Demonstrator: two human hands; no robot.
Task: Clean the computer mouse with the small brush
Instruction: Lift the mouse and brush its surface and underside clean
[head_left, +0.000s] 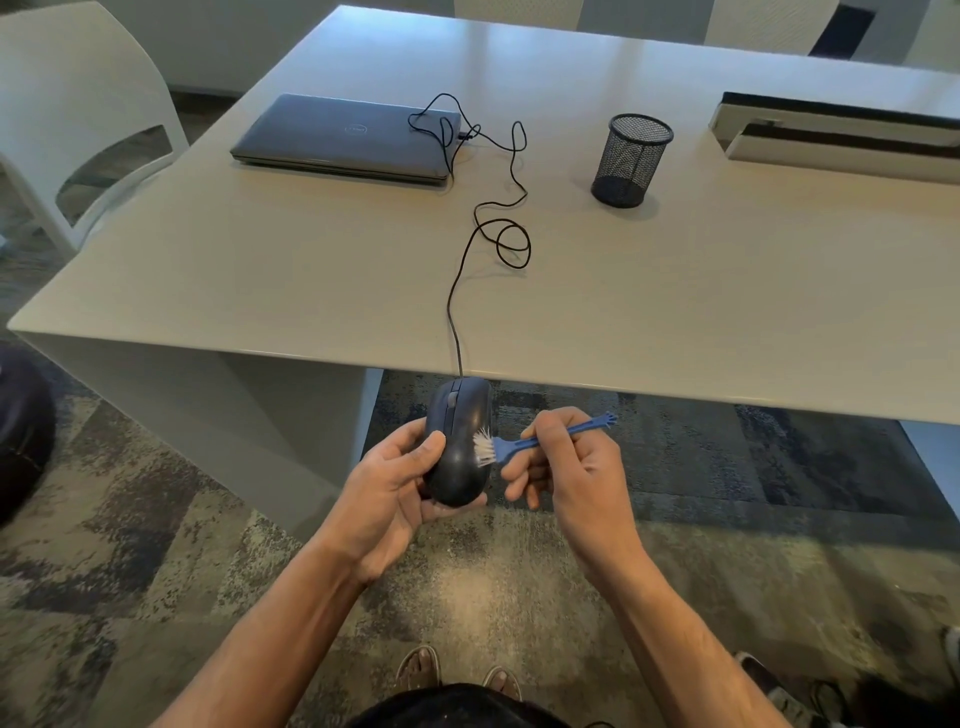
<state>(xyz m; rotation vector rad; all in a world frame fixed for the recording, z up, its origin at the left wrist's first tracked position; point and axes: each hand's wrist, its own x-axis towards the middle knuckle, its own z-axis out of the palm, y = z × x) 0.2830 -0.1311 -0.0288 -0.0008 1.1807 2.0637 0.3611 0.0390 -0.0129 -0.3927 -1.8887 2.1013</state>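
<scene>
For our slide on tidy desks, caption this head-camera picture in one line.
Left hand holds the mouse while right hand sweeps a small brush across it.

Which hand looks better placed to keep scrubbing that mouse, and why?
The right hand. It already pinches the blue brush, whose white bristles touch the mouse. The left hand cups the mouse from below and the side, so it is busy steadying it.

Cable (457, 291) loops across open table (675, 291)
</scene>
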